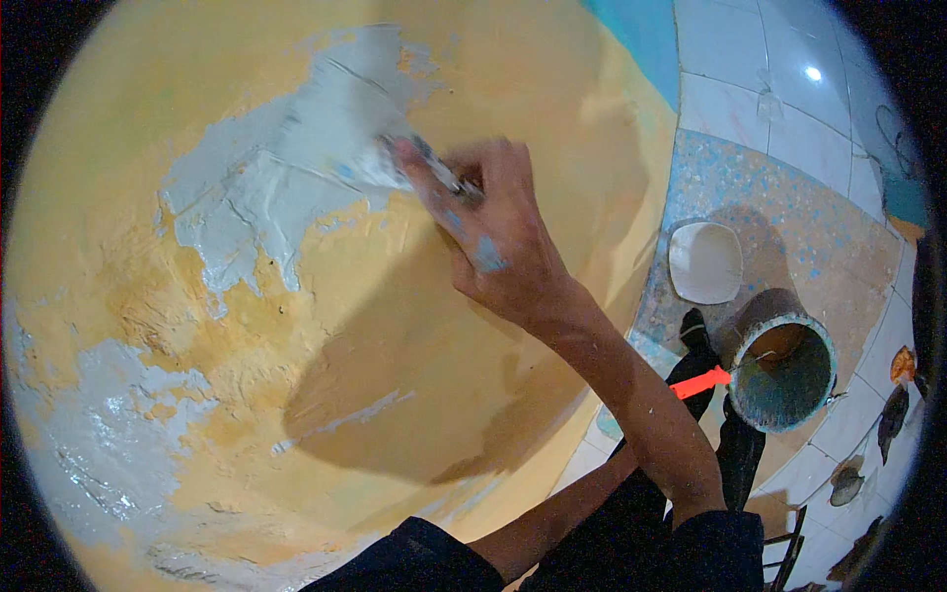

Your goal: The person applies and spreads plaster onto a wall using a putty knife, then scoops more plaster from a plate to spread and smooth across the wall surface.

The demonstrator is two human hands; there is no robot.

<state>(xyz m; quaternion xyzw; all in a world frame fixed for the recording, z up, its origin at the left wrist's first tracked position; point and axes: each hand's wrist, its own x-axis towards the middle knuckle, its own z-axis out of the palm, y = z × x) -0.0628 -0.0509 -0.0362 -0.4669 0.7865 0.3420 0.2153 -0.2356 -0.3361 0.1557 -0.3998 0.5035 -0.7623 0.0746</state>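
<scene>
1. Since it fills most of the view, the broad yellow-painted wall (552, 99) dictates the finish: any high spot on it will likely show later.
2. Upper patch of wet pale grey paste (247, 168): glossy, ridged, ragged along its lower edge. Ridges look like tool-edge marks; light overlapping passes should flatten them, edges feathered into the yellow.
3. Lower patch of wet pale grey paste (109, 444): near the left edge of view, with rough, pitted yellow between the two. Those pits probably want paste pressed in firmly before skimming.
4. Round grey metal-looking bucket (762, 311): on the floor at right, dark inside, fill level unclear.
5. Right hand (498, 222): over the wall, fingers closed round the tool, one digit stretched toward the blade, the rest curled. Blue-grey smears on the skin. Pressure from that digit should help keep the blade edge even.
6. Shallow white rounded-square dish (705, 261): on the floor just beyond the bucket.
7. Flat paste-smeared spreading tool (380, 163): in the right hand, at the upper patch's right side, motion-blurred. Exact blade angle can't be read; a low, steady angle should leave fewer ridges.
8. Bright red strip (700, 383): pokes out past the right forearm. Left hand hidden there; its finger state can't be told.
</scene>
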